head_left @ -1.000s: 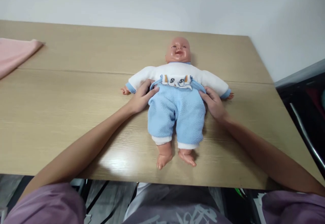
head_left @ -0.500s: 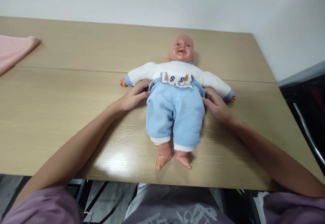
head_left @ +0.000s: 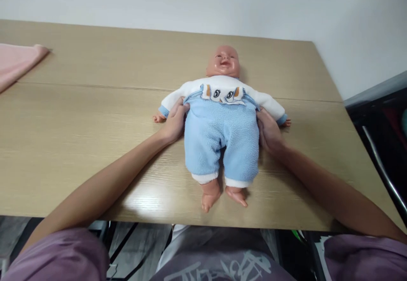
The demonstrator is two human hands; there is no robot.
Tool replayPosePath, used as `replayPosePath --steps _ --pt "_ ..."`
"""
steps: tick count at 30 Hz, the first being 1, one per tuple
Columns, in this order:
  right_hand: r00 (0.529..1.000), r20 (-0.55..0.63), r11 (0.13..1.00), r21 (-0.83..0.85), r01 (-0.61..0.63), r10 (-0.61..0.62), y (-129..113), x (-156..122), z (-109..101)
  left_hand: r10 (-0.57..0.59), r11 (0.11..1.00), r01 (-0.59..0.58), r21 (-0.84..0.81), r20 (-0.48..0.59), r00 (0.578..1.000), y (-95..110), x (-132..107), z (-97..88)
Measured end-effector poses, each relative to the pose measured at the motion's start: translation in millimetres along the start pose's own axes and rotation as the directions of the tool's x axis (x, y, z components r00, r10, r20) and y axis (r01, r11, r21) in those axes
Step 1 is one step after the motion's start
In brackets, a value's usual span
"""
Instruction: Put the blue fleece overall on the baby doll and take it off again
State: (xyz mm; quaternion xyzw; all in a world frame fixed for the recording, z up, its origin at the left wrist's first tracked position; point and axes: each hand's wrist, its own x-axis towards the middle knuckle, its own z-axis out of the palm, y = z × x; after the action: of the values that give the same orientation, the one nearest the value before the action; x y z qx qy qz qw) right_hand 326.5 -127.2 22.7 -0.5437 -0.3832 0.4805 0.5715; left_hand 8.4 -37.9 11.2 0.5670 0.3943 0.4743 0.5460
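Note:
A baby doll lies on its back, head toward the wall and bare feet toward me. It wears a white top with blue cuffs and fuzzy light blue overalls with an embroidered animal face on the bib. My left hand is closed on the side edge of the overalls at the waist, thumb on top. On the opposite side my right hand grips the other waist edge, its fingertips partly hidden behind the cloth. The overalls' upper edge is stretched wide between both hands.
The doll rests on a light wooden table with a seam across it. A folded pink cloth lies at the far left. Beyond the right edge stands a dark object with a metal bar. A white wall rises behind.
Both hands have closed on the sides of the overalls and pulled the waist outward. The doll's legs have shifted slightly to the right, and its arm on the left lies lower.

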Motion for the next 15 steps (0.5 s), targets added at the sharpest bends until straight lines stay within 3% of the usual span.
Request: replayPosePath --steps 3,7,11,15 --pt "0.997 0.037 0.997 -0.04 0.073 -0.072 -2 6 -1 0.036 0.999 -0.036 0.034 -0.013 0.999 2 4 -4.4" --pt "0.982 0.049 0.967 -0.168 0.189 -0.183 0 12 -12 0.04 0.996 -0.05 0.077 0.127 0.991 9 10 -12.1" --pt "0.953 0.092 0.886 -0.353 0.302 -0.288 -3 8 -29 0.072 0.976 -0.121 0.179 0.258 0.963 17 10 -18.4" --pt "0.924 0.217 0.766 -0.517 0.381 -0.313 -9 0 -36 0.151 0.929 -0.229 0.291 0.266 0.952 19 3 -18.7"
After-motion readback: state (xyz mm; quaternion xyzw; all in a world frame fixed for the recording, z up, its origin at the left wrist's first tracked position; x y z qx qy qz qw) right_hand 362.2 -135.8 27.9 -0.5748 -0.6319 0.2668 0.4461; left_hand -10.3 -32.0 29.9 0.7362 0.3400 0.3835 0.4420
